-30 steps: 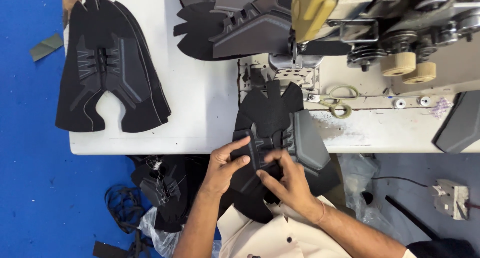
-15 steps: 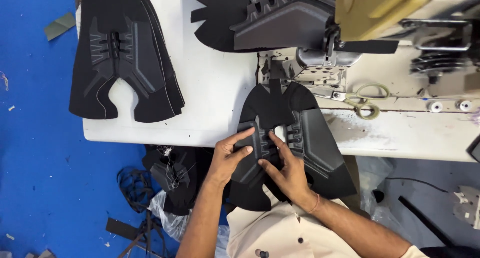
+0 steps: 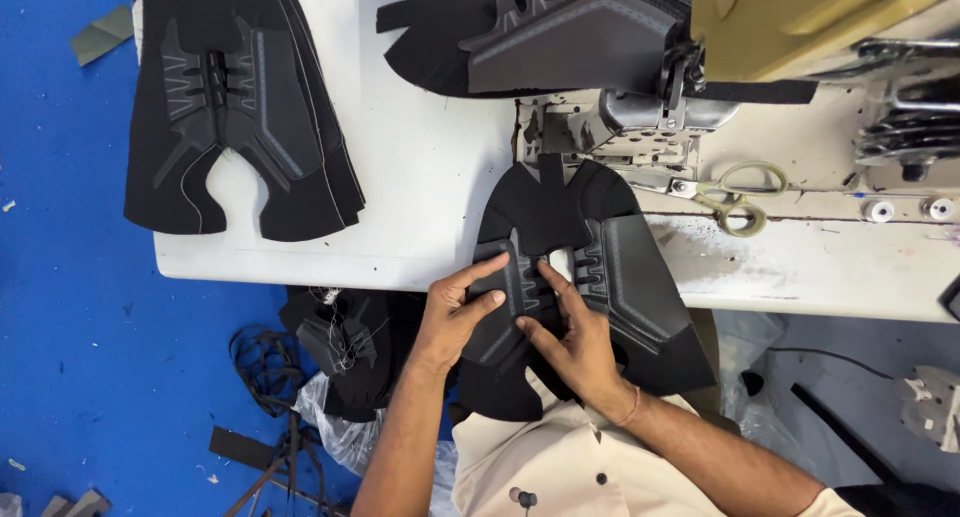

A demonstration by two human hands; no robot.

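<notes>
A flat black shoe upper (image 3: 620, 267) lies over the near edge of the white table (image 3: 440, 177), its toe end pointing at the sewing machine's needle area (image 3: 640, 117). My left hand (image 3: 455, 312) presses on the upper's left side, fingers stretched toward the lace slot. My right hand (image 3: 570, 342) rests on its middle, with the index finger pointing up along the slot. Both hands lie flat on the piece, pinning it to the table.
A stack of black shoe uppers (image 3: 240, 107) lies at the table's left, another pile (image 3: 530, 32) at the back. Scissors (image 3: 740, 197) rest on the machine bed. More uppers in a bag (image 3: 350, 347) and scraps lie on the blue floor (image 3: 70, 357).
The upper has slid further onto the table toward the needle. My hands have spread flatter over it, and the view has shifted closer.
</notes>
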